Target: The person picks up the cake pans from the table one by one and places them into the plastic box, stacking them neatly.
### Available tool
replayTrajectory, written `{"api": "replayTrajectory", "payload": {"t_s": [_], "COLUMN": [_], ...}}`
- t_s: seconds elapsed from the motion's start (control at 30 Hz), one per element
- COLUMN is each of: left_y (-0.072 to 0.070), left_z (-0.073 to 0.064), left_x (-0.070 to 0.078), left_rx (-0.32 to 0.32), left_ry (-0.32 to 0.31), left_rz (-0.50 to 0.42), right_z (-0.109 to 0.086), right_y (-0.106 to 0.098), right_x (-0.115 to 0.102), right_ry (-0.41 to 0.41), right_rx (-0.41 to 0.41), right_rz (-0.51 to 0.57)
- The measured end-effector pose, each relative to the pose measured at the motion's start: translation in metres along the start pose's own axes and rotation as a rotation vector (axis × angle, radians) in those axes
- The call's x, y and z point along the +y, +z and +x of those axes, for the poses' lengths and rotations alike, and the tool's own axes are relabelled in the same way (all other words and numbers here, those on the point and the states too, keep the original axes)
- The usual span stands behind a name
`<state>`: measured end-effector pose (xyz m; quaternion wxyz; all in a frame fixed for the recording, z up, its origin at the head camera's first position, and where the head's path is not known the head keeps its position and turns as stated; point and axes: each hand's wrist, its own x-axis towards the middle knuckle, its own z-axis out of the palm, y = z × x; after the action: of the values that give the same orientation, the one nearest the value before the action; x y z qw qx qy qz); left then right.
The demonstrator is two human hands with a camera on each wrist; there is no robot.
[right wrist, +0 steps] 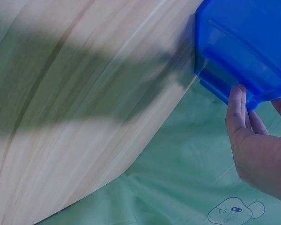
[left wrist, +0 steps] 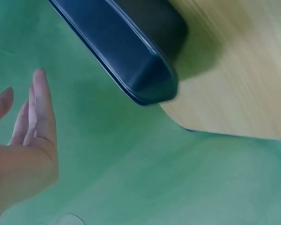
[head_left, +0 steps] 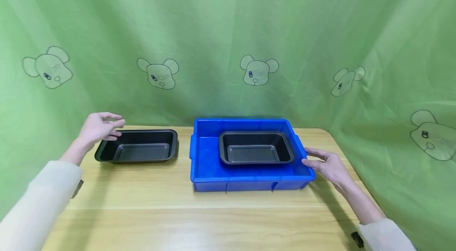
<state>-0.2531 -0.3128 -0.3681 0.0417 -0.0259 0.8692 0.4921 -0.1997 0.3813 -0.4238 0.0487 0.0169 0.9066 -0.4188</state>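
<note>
Two dark loaf pans are in the head view. One loaf pan (head_left: 144,151) lies on the table at the left, and my left hand (head_left: 101,126) hovers over its far left corner. In the left wrist view that hand (left wrist: 30,136) holds nothing, its fingers extended and apart from the pan (left wrist: 131,51). The second loaf pan (head_left: 254,149) sits inside a blue plastic bin (head_left: 206,158), toward its right side. My right hand (head_left: 327,166) grips the bin's right rim; in the right wrist view its fingertips (right wrist: 237,93) lie against the outer lip.
A light wooden table (head_left: 178,219) carries the bin and the left pan. A green curtain (head_left: 213,25) with bear-head drawings hangs close behind the table and along its sides. The bin's raised walls surround the pan in it.
</note>
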Motion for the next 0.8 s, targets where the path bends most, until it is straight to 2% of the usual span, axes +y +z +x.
{"api": "replayTrajectory", "payload": {"t_s": [0.27, 0.4, 0.63, 0.8], "left_y": [-0.022, -0.027, -0.035, -0.039], "left_z": [-0.005, -0.006, -0.011, -0.016], "left_x": [-0.019, -0.027, -0.041, -0.055], "left_rx": [0.006, 0.012, 0.054, 0.054], "left_ry": [-0.018, -0.046, -0.045, -0.058], "left_rz": [-0.008, -0.030, 0.007, -0.007], "right_z": [0.001, 0.000, 0.001, 0.003], "right_y": [0.000, 0.000, 0.001, 0.001], "right_x": [0.000, 0.001, 0.003, 0.005], "right_ry": [-0.001, 0.000, 0.015, 0.006], "right_rx": [-0.002, -0.002, 0.001, 0.002], "right_rz": [-0.003, -0.002, 0.015, 0.015]}}
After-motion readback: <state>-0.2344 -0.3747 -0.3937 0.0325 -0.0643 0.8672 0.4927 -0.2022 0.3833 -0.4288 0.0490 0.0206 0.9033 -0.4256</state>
